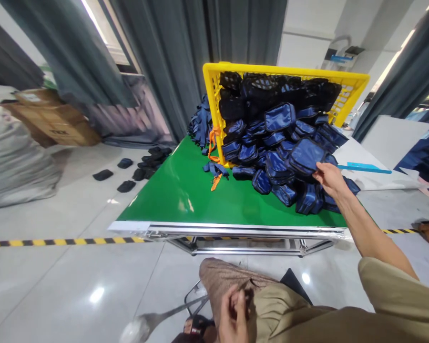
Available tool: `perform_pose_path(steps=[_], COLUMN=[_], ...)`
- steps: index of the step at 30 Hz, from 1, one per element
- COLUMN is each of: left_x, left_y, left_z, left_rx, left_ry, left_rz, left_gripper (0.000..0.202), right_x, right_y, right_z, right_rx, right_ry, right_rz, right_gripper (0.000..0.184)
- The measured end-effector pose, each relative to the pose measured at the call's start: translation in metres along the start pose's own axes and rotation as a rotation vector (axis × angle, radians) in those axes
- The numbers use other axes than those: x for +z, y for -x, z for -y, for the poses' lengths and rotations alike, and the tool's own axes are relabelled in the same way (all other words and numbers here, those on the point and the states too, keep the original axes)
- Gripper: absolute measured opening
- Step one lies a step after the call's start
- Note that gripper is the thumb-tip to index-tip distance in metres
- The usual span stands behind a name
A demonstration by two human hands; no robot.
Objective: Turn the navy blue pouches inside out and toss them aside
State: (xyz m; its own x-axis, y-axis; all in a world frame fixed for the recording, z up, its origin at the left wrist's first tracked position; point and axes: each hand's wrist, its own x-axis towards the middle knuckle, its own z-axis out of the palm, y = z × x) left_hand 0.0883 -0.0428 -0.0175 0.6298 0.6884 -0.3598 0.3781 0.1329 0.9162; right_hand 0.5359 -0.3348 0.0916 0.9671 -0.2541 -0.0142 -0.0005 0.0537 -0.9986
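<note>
My right hand [329, 179] reaches out over the green table [186, 195] and pinches the lower edge of a dark blue zip pouch [306, 156] on top of a heap. That heap of several blue pouches [271, 162] spills out of a yellow crate [214, 90] lying on its side. My left hand [234, 317] rests low over my lap with its fingers curled together; whether anything is in them I cannot make out.
Black pouches [139, 167] lie scattered on the floor left of the table. Cardboard boxes [53, 119] and a grey sack [10, 157] stand at the far left. A white sheet with a blue ruler [364, 167] lies right of the heap. Yellow-black tape [57, 241] marks the floor.
</note>
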Motion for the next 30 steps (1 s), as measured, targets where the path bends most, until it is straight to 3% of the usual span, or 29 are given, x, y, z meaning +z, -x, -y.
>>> perform_pose_path(steps=[3, 7, 9, 11, 13, 15, 18, 20, 23, 25, 27, 30], left_x=[0.012, 0.023, 0.02, 0.013, 0.006, 0.003, 0.007, 0.009, -0.001, -0.016, -0.033, -0.055], left_y=[-0.002, -0.011, -0.018, -0.022, -0.022, -0.021, -0.019, -0.016, -0.003, 0.01, 0.024, 0.037], left_z=[-0.035, -0.079, -0.086, -0.082, -0.071, -0.061, -0.055, -0.057, -0.061, -0.061, -0.061, -0.066], left_rx=[0.119, 0.204, 0.186, 0.167, 0.158, 0.158, 0.195, 0.239, 0.301, 0.307, 0.263, 0.175], left_ry=[-0.055, 0.021, 0.068, 0.061, -0.001, -0.08, -0.127, -0.118, -0.094, -0.053, 0.018, 0.183], left_rz=[0.132, 0.146, 0.033, -0.138, -0.269, -0.321, -0.312, -0.269, -0.183, -0.147, -0.202, -0.436], left_gripper=[0.068, 0.074, 0.078, 0.077, 0.075, 0.069, 0.055, 0.049, 0.049, 0.052, 0.056, 0.051], right_x=[0.047, 0.103, 0.114, 0.117, 0.118, 0.121, 0.132, 0.146, 0.176, 0.196, 0.207, 0.208], right_y=[0.078, 0.205, 0.255, 0.285, 0.298, 0.305, 0.318, 0.325, 0.317, 0.303, 0.295, 0.311], right_z=[-0.016, -0.057, -0.076, -0.087, -0.09, -0.083, -0.066, -0.061, -0.063, -0.063, -0.056, -0.032], right_rx=[0.219, 0.526, 0.617, 0.6, 0.414, 0.167, -0.115, -0.251, -0.309, -0.285, -0.305, -0.494], right_ry=[-0.181, -0.176, -0.122, 0.032, 0.235, 0.347, 0.363, 0.418, 0.472, 0.416, 0.348, 0.274], right_rz=[0.394, 0.85, 1.053, 1.185, 1.18, 1.133, 1.223, 1.197, 0.926, 0.828, 0.838, 0.96], right_gripper=[0.03, 0.039, 0.045, 0.053, 0.061, 0.064, 0.052, 0.039, 0.047, 0.054, 0.055, 0.047])
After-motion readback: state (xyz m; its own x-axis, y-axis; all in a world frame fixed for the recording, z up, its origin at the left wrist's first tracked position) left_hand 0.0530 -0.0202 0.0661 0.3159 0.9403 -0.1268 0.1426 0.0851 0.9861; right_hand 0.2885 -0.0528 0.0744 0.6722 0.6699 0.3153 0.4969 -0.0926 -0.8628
